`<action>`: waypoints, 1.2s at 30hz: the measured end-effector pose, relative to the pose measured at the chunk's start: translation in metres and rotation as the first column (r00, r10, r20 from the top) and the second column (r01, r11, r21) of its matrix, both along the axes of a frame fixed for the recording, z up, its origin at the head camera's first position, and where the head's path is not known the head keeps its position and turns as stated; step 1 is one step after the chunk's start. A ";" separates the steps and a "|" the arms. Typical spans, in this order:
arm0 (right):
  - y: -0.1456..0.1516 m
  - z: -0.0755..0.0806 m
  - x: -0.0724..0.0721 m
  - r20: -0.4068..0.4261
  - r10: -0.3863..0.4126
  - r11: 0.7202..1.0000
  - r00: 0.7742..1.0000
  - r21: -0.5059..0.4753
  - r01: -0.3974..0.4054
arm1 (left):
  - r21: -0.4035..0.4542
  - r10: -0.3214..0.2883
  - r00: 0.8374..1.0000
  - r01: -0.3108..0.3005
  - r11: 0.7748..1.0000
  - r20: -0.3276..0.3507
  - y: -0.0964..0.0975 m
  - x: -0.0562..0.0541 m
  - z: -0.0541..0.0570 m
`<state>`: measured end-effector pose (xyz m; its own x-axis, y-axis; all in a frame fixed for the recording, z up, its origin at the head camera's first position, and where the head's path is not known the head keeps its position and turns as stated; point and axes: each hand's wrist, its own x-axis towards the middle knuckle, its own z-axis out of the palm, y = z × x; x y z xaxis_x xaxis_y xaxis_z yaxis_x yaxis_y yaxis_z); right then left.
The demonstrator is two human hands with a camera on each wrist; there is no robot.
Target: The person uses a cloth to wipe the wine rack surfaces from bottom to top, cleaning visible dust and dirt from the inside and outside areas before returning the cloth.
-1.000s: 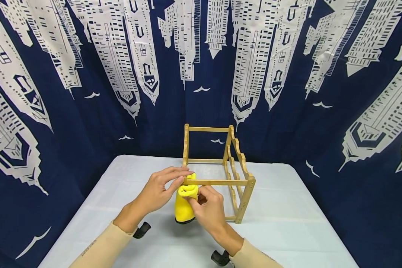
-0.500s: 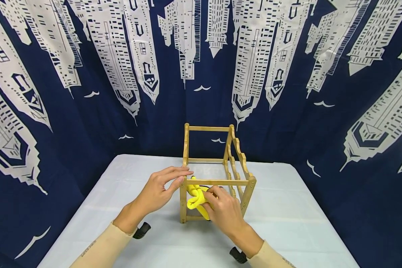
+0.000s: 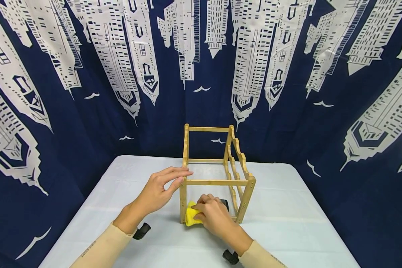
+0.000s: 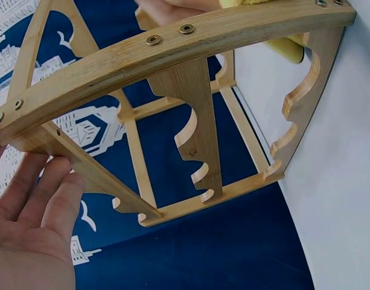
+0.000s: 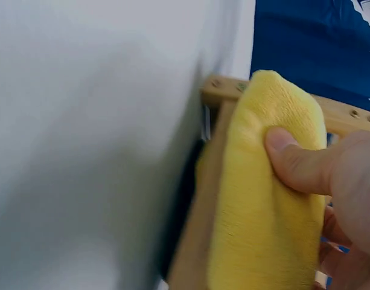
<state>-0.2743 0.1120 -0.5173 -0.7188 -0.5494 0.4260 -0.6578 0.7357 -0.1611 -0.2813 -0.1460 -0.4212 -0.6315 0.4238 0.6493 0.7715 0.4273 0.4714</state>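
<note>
A light wooden rack [image 3: 217,182] with scalloped side slats stands on the table. My left hand [image 3: 159,188] holds its near left top corner; in the left wrist view the fingers [image 4: 64,202] press against the wood and the thumb is mostly cut off. Low at the rack's front, my right hand [image 3: 214,219] pinches a folded yellow cloth [image 3: 191,216] against the bottom front rail [image 3: 233,219]. In the right wrist view the thumb presses the plush cloth [image 5: 257,229] from outside, while the other fingers are partly hidden behind it. A dark-edged part of the cloth shows behind the hand.
The rack stands mid-table on a white tablecloth [image 3: 288,223]. Behind and around hangs a navy curtain [image 3: 201,108] printed with white buildings. Black wrist devices, the left one [image 3: 142,230] and right one [image 3: 230,257], stick out below the sleeves.
My right hand with the yellow cloth has gone from the rack's front left post, swinging right and then down to the bottom front rail. The left hand has stayed at the corner.
</note>
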 end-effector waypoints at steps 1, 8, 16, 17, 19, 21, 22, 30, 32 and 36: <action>-0.001 -0.003 0.000 0.018 0.013 1.000 1.000 -0.023 -0.013 | 0.000 -0.001 1.000 0.001 1.000 -0.001 0.000 0.000 0.000; -0.004 -0.020 -0.002 0.028 0.040 0.996 0.999 -0.084 -0.037 | 0.003 -0.002 1.000 0.003 1.000 -0.007 0.000 -0.001 0.000; -0.005 -0.023 -0.001 0.084 -0.032 0.999 0.996 -0.018 0.034 | 0.017 0.008 1.000 -0.007 1.000 -0.028 -0.002 -0.002 0.000; -0.002 -0.023 0.000 0.100 -0.043 0.999 0.994 -0.020 0.045 | 0.019 0.003 1.000 -0.003 1.000 -0.027 -0.001 -0.002 -0.001; 0.006 -0.021 0.001 0.127 -0.064 0.997 0.990 -0.033 0.068 | 0.019 -0.004 1.000 0.004 1.000 -0.023 0.000 -0.002 -0.002; 0.017 -0.020 0.003 0.146 -0.076 0.995 0.986 -0.057 0.086 | 0.018 -0.006 1.000 0.006 1.000 -0.014 0.002 -0.001 -0.002; 0.023 -0.019 0.003 0.153 -0.079 0.993 0.985 -0.070 0.091 | 0.019 -0.005 1.000 0.005 1.000 -0.011 0.002 -0.001 -0.003; 0.057 -0.016 0.009 0.186 -0.061 0.993 0.981 -0.093 0.079 | 0.012 -0.003 1.000 0.003 1.000 -0.001 0.004 -0.001 -0.003; 0.060 -0.016 0.010 0.196 -0.046 0.994 0.980 -0.092 0.065 | 0.011 -0.002 1.000 0.002 1.000 -0.004 0.004 0.000 -0.002; 0.064 -0.018 0.008 0.199 -0.015 0.994 0.980 -0.103 0.036 | 0.015 0.000 1.000 0.000 1.000 0.001 0.005 0.001 -0.002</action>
<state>-0.2666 0.1757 -0.5350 -0.8079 -0.4890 0.3289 -0.5863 0.7238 -0.3640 -0.2807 -0.1413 -0.4231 -0.6320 0.4137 0.6553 0.7710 0.4203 0.4784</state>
